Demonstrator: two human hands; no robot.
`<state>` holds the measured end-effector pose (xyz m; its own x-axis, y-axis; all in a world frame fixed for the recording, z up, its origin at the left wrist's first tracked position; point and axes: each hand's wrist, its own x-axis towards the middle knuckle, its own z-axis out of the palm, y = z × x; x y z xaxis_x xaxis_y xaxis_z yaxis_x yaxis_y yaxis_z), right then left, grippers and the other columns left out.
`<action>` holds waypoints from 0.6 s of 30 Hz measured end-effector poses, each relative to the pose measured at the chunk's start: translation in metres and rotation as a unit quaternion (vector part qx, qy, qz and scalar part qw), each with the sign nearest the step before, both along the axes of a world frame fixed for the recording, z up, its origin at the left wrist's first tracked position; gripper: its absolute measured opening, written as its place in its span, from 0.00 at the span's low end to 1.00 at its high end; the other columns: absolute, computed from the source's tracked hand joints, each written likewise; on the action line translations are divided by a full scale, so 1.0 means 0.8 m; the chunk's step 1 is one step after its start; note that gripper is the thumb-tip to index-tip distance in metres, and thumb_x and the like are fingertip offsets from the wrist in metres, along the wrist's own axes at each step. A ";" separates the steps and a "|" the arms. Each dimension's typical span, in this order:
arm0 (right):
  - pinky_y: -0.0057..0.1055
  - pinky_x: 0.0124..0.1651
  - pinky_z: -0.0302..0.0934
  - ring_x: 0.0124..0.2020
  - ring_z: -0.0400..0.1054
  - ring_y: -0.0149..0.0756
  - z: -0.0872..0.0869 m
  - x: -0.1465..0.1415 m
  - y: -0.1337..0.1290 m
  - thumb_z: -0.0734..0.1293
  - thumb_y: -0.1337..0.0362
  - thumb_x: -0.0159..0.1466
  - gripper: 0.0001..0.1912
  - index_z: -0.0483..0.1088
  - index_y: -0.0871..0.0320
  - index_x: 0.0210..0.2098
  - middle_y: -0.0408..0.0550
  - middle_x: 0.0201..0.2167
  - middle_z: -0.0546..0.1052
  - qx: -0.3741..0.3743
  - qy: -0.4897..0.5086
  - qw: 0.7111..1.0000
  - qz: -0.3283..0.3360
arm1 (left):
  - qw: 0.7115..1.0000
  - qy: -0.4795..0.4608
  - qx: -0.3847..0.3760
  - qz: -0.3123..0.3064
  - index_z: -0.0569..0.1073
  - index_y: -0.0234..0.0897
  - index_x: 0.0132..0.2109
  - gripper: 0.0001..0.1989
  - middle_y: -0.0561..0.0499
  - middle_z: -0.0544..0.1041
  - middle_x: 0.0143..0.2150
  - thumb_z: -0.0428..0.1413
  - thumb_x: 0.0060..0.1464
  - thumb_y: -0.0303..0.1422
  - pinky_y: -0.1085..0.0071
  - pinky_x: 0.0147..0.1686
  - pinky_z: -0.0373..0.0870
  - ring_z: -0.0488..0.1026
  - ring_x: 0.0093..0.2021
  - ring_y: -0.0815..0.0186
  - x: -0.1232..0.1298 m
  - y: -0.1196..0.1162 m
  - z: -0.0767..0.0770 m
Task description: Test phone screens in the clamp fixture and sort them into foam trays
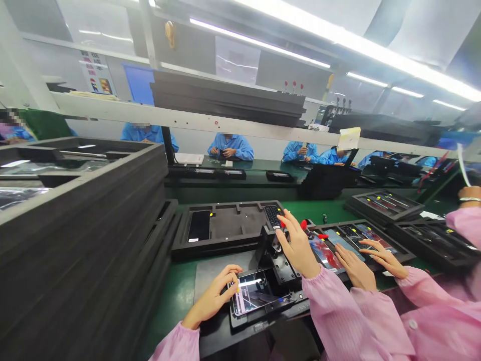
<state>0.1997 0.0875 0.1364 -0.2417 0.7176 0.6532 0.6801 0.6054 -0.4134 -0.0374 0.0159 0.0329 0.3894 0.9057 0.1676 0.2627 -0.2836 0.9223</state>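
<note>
A phone (252,293) with a lit screen lies in a black fixture (284,266) at the lower middle of the head view. My left hand (217,292) rests at the phone's left end, its fingers bent over the edge by a yellow tab. Raised above the fixture, my right hand (299,245) has its fingers apart, close to the red-tipped lever (303,224); whether it touches the lever is hard to tell. Behind the fixture is a black foam tray (236,242) with a dark phone (199,225) at its left and another item at its right.
Tall stacks of black trays (93,250) rise on the left. At the right, a co-worker's two hands (356,268) reach over a tray of phones (404,253). More trays (385,204) lie behind. People in blue sit beyond the shelf rail (240,126).
</note>
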 end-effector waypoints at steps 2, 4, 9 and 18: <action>0.40 0.56 0.59 0.56 0.61 0.39 0.004 0.001 0.006 0.57 0.60 0.65 0.20 0.61 0.59 0.54 0.53 0.55 0.66 -0.033 0.020 0.999 0.010 | 1.000 -0.003 0.000 0.002 0.67 0.39 0.32 0.14 0.47 0.66 0.52 0.46 0.59 0.42 0.64 0.56 0.56 0.62 0.54 0.60 -0.003 0.001 -0.003; 0.35 0.50 0.64 0.47 0.68 0.35 0.005 0.008 0.003 0.57 0.60 0.65 0.18 0.63 0.58 0.53 0.50 0.46 0.73 -0.041 0.072 0.997 0.009 | 1.000 -0.008 -0.003 0.003 0.67 0.39 0.32 0.14 0.46 0.66 0.52 0.45 0.59 0.42 0.64 0.56 0.57 0.62 0.54 0.60 -0.005 0.002 -0.006; 0.36 0.49 0.64 0.45 0.68 0.36 -0.024 0.036 -0.040 0.58 0.64 0.64 0.12 0.69 0.57 0.43 0.48 0.41 0.75 0.018 0.098 0.995 0.006 | 1.000 -0.017 -0.018 0.006 0.65 0.39 0.31 0.13 0.47 0.66 0.51 0.46 0.59 0.41 0.66 0.55 0.57 0.63 0.54 0.61 -0.006 0.006 -0.008; 0.72 0.51 0.43 0.65 0.38 0.58 -0.100 0.023 -0.077 0.54 0.59 0.66 0.19 0.63 0.43 0.55 0.47 0.65 0.48 -0.057 -0.145 0.972 -0.173 | 0.998 0.014 -0.002 0.063 0.64 0.41 0.33 0.11 0.48 0.68 0.50 0.45 0.60 0.40 0.66 0.53 0.59 0.65 0.51 0.62 0.007 0.003 -0.003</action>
<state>0.2183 0.0260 0.0563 -0.1351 0.8527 0.5046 0.9331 0.2808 -0.2245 -0.0317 0.0186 0.0304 0.2763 0.9484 0.1556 0.3215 -0.2437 0.9150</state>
